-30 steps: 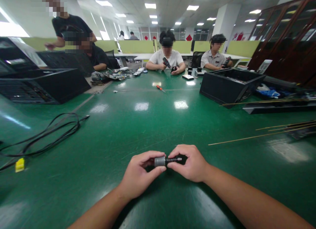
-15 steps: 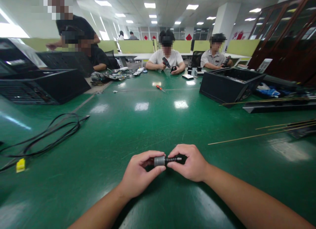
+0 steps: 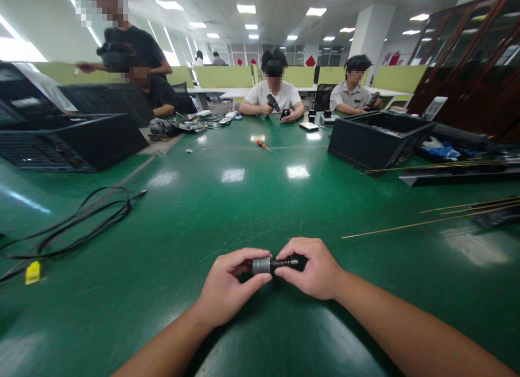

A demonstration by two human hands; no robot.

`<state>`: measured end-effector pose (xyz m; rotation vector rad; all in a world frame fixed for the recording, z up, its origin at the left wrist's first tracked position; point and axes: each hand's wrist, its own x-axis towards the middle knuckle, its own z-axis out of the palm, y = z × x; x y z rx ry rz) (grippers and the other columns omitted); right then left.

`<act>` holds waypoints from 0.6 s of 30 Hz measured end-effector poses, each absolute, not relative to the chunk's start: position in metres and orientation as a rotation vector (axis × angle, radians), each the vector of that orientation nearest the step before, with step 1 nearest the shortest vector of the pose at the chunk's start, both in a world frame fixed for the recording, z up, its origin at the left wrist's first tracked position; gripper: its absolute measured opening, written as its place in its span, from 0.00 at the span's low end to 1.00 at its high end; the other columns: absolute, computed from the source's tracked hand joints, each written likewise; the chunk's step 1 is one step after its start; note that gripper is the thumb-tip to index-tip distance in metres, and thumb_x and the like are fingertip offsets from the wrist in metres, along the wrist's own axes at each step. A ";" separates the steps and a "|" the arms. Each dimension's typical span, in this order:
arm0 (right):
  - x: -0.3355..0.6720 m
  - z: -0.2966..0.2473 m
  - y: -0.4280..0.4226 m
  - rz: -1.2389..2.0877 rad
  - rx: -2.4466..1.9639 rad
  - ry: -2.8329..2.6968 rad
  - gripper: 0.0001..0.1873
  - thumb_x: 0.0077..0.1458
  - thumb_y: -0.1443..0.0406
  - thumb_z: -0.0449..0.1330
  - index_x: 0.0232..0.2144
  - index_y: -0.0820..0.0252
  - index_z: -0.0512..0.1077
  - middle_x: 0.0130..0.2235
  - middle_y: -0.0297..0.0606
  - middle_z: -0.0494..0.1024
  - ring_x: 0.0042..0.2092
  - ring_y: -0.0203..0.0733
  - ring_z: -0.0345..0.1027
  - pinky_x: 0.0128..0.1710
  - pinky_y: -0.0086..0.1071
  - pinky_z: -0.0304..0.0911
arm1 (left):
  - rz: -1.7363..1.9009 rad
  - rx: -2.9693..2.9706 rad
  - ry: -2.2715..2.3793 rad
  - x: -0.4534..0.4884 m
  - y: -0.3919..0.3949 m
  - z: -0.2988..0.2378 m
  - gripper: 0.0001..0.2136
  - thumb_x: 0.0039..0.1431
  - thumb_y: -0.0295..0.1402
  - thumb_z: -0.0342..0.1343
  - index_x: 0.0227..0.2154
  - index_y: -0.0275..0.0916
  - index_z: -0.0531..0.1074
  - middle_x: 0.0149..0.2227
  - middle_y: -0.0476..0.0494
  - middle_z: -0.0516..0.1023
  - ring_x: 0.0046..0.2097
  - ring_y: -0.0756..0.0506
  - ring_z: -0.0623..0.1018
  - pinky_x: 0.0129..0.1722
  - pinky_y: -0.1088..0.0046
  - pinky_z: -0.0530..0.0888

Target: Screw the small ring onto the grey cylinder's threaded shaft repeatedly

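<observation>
- Yellow tag (image 3: pixel 33 272) on a looped black cable (image 3: pixel 130 202); any lettering too blurred to read.
- Left hand (image 3: pixel 227 284): palm turned inward, thumb and fingers curved closed around a grey metal cylinder with a black ridged shaft (image 3: pixel 261 265).
- Right hand (image 3: pixel 319 268): facing it, thumb and forefinger pinching the shaft, silver tip pointing palmward.
- Cylinder: between both hands, above the glossy green tabletop (image 3: pixel 260 214); left end hidden by fingers.
- Forearms: cut off below.

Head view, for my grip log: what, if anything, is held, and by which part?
One small part: the left hand grips its thick grey cylinder, the right hand its thin shaft.
</observation>
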<state>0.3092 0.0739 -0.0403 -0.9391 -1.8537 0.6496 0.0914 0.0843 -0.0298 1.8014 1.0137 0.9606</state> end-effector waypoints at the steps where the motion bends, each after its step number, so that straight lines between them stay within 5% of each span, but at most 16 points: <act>1: 0.309 -0.040 0.074 0.647 -0.939 -1.853 0.03 0.51 0.66 0.67 0.31 0.57 0.77 0.31 0.35 0.81 0.32 0.39 0.74 0.35 0.31 0.65 | 0.959 1.795 1.012 0.092 0.084 -0.030 0.13 0.50 0.32 0.68 0.41 0.38 0.80 0.38 0.41 0.84 0.38 0.44 0.83 0.39 0.73 0.81; 18: 0.310 -0.038 0.074 0.652 -0.990 -1.857 0.03 0.50 0.66 0.67 0.30 0.57 0.76 0.30 0.35 0.80 0.31 0.39 0.74 0.34 0.31 0.64 | 0.963 1.771 1.007 0.092 0.085 -0.028 0.13 0.50 0.31 0.67 0.40 0.37 0.80 0.37 0.41 0.84 0.38 0.44 0.83 0.39 0.73 0.80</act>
